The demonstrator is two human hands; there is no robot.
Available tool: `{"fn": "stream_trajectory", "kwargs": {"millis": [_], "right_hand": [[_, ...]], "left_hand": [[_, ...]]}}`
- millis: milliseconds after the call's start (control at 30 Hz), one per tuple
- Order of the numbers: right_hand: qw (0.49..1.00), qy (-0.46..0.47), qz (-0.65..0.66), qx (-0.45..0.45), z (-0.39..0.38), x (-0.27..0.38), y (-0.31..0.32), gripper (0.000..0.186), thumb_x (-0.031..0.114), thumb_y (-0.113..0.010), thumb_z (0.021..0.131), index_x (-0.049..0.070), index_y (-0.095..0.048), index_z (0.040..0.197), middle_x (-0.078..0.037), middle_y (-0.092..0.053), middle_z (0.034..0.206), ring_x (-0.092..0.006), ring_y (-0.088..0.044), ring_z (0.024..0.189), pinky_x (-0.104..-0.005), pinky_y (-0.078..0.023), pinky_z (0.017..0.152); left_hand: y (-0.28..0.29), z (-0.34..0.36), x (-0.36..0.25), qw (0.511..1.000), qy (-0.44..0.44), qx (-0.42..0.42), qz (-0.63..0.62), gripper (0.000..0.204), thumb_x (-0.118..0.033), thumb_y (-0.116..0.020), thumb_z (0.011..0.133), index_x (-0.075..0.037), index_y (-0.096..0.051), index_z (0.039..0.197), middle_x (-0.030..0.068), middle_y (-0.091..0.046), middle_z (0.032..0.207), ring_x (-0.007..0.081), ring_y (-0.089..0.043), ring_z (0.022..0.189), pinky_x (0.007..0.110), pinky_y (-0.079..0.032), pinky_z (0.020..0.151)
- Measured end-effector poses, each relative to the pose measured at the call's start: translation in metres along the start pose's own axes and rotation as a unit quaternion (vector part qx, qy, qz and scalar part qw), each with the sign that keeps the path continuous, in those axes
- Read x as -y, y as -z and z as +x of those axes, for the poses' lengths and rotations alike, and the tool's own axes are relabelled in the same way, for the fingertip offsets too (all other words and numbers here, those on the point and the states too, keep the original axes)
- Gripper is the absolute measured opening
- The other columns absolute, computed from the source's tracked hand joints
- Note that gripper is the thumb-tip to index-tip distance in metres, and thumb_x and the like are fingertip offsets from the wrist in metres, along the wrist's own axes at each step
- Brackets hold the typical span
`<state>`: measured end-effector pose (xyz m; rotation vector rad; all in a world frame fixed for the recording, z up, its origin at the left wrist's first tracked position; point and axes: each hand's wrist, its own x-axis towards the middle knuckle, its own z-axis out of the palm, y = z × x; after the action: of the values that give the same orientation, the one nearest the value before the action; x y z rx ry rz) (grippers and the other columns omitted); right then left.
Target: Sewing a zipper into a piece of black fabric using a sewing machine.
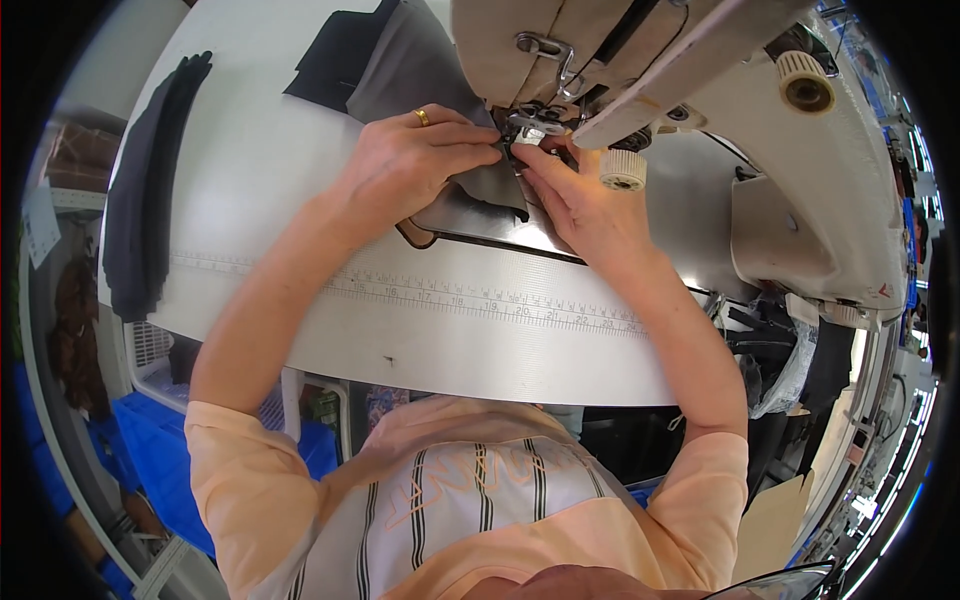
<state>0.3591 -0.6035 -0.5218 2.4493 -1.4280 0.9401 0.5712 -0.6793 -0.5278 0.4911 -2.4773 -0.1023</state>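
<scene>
A dark grey fabric piece (412,62) lies on the sewing machine's bed and runs under its needle area. My left hand (415,158), with a gold ring, presses its closed fingers and thumb on the cloth just left of the presser foot (530,134). From the right, my right hand (590,200) reaches in with thumb and fingers pinched at the fabric's edge beside the foot. The fingertips are partly hidden by the sewing machine (560,45). A loose corner of the cloth curls toward me below the left hand.
A stack of dark fabric strips (158,190) lies at the table's left edge. A printed ruler scale (460,302) crosses the white table (330,340). Below on the left are a blue bin (165,470) and a white basket (152,345). Black material and clear plastic (790,375) hang at right.
</scene>
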Motion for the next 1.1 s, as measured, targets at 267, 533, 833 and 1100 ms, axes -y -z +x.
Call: {"fn": "stream_trajectory", "kwargs": {"millis": [267,533,833,1100], "right_hand": [[0.999,-0.001,-0.035,0.021,0.0023,0.0022,0.0030,0.019,0.009,-0.068,0.073,0.010,-0.068,0.092,-0.008,-0.063,0.087,-0.0256,-0.057,0.079,-0.0358,-0.045,0.064],[0.995,-0.015,-0.068,0.072,-0.0008,-0.0028,0.0035,0.027,0.021,-0.065,0.083,0.019,-0.064,0.110,-0.014,-0.061,0.100,-0.0295,-0.063,0.079,-0.0396,-0.052,0.061],[0.997,-0.012,-0.062,0.051,0.0019,0.0011,0.0045,0.025,0.015,-0.066,0.078,0.015,-0.066,0.104,-0.011,-0.062,0.097,-0.0279,-0.060,0.081,-0.0381,-0.049,0.063],[0.996,-0.026,-0.053,0.072,0.0018,-0.0025,0.0044,0.027,0.020,-0.064,0.084,0.019,-0.064,0.111,-0.011,-0.062,0.100,-0.0302,-0.063,0.079,-0.0397,-0.052,0.062]], "left_hand": [[0.0005,0.0036,-0.0034,1.000,0.021,-0.010,-0.005,0.034,0.001,-0.063,0.063,-0.012,-0.072,0.093,-0.0035,-0.068,0.101,0.0166,-0.062,0.092,0.026,-0.053,0.074],[-0.0013,0.0045,0.0004,1.000,0.025,-0.012,-0.005,0.035,0.002,-0.063,0.063,-0.012,-0.072,0.093,-0.0032,-0.069,0.101,0.0170,-0.062,0.094,0.027,-0.053,0.075],[0.0016,0.0056,-0.0003,0.999,0.033,0.005,-0.013,0.036,0.004,-0.061,0.064,-0.012,-0.072,0.094,-0.0015,-0.069,0.101,0.0194,-0.062,0.097,0.030,-0.053,0.077],[0.0024,0.0074,0.0010,0.998,0.054,0.015,-0.033,0.037,0.003,-0.061,0.063,-0.012,-0.071,0.095,-0.0007,-0.068,0.103,0.0204,-0.061,0.098,0.031,-0.053,0.079]]}}
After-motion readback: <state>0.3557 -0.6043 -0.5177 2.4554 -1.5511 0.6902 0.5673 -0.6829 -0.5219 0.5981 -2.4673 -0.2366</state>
